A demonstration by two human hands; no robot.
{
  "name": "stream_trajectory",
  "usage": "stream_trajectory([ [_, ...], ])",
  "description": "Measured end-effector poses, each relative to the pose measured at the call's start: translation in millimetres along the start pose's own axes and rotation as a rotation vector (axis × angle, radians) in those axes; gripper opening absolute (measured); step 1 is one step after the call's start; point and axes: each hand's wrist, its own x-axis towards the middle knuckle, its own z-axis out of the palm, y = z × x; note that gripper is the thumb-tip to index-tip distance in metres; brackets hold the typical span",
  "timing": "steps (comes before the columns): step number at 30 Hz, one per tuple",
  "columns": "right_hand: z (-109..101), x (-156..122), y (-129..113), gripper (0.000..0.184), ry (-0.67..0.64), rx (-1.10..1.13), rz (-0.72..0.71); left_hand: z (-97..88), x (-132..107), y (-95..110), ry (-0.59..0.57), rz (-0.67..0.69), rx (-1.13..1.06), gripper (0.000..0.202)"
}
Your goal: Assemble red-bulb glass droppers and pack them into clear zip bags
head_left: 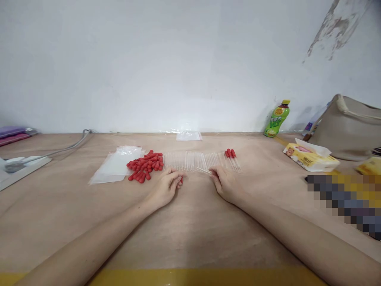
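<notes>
A row of clear glass dropper tubes [193,161] lies across the middle of the brown table [190,222]. A pile of red rubber bulbs [145,165] sits at its left end. Three tubes fitted with red bulbs [231,155] lie at the right end. My left hand [166,187] rests just in front of the row, fingers curled round a red bulb [181,180]. My right hand [224,182] pinches one clear tube [204,171], its free end pointing left toward my left hand.
Clear plastic bags [114,167] lie left of the bulbs, another bag [188,136] by the wall. A green drink bottle [276,118], a tissue pack [309,157] and a beige bag [348,127] stand at the right. A grey cable [65,147] and white tray [20,167] are left.
</notes>
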Motion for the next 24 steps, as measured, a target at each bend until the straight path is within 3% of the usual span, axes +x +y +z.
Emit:
stream_trajectory([
  [4, -3, 1, -6, 0.024, -0.018, -0.004, -0.057, 10.0, 4, -2, -0.001, -0.154, -0.281, 0.02],
  [8, -11, 4, -19, 0.019, -0.06, 0.017, -0.061, 14.1, 7, -3, 0.007, -0.206, -0.427, 0.022],
  [17, -8, 5, -27, 0.016, -0.074, 0.066, -0.065, 14.9, 8, 2, 0.046, -0.115, -0.376, 0.022],
  [24, -7, 4, -24, 0.016, -0.075, 0.087, -0.07, 14.8, 7, 3, -0.031, -0.189, -0.433, 0.024],
])
